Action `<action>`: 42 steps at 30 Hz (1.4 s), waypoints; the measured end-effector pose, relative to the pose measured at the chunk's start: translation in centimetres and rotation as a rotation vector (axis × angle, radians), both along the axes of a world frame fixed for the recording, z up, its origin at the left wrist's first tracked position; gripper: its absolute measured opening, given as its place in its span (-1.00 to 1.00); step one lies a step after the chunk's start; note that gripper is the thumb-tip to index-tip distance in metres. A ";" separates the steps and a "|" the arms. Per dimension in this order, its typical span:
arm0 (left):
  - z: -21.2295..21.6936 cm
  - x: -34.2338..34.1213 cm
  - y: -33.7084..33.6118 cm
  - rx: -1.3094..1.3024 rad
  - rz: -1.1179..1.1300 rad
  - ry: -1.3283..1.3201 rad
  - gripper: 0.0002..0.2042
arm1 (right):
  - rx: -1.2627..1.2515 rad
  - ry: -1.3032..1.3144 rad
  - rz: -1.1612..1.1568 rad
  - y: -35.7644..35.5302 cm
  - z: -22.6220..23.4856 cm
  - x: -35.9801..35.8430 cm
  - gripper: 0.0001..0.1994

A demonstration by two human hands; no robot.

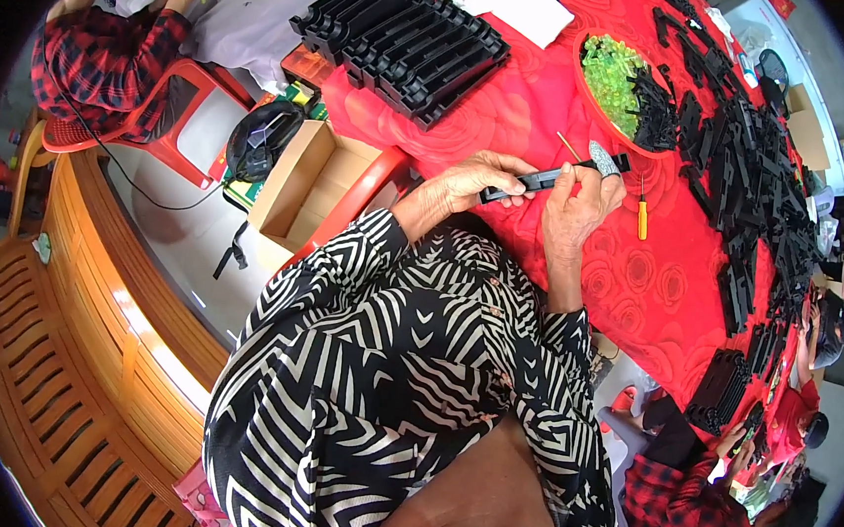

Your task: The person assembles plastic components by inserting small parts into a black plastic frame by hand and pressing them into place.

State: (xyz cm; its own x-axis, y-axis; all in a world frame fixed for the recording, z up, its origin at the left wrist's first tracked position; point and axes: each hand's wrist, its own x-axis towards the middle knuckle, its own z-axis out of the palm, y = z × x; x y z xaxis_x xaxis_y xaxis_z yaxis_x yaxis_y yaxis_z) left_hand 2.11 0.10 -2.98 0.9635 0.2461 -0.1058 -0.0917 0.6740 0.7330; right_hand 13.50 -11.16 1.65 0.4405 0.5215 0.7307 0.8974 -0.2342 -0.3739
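My left hand [486, 181] is closed around one end of a narrow black plastic strip [541, 181], held level above the red cloth. The fingers of my right hand [581, 209] press on the strip's other end. A patterned silvery cover [604, 160] sits on one of its fingers. Just beyond the strip, a thin tan stick [568, 145] points away; whether my right hand grips it cannot be made out. To the right, a yellow-handled screwdriver [642, 221] lies on the cloth. Beyond my hands stands a red basin [583, 70] with small yellow-green pieces [610, 75] and black parts [654, 113].
Stacked black plastic frames [400, 39] stand at the far left of the red-covered table [638, 290]. Loose black parts [736, 179] are heaped along its right. An open cardboard box [300, 180] is at my left, near a wooden bench [86, 376]. Other people sit on both sides.
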 end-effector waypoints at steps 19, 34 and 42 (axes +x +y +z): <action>0.2 0.2 -0.9 0.076 0.086 -0.007 -0.70 | -0.020 0.105 -0.026 -0.6 0.6 0.0 -0.89; 0.4 0.0 -0.6 0.017 0.083 -0.069 -0.64 | 0.205 0.437 0.034 -1.9 2.1 1.5 -0.93; 0.4 -0.1 -0.7 0.000 0.068 -0.065 -0.65 | 0.206 0.664 0.186 -1.7 2.2 0.6 -0.95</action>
State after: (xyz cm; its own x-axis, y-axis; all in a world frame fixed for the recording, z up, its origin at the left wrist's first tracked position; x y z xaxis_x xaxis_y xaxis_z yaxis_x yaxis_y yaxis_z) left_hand 2.02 -0.64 -2.57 0.9494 0.3109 -0.0441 -0.1841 0.6649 0.7239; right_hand 14.05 -12.90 3.87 0.7434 0.5115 0.4308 0.4834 0.0342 -0.8747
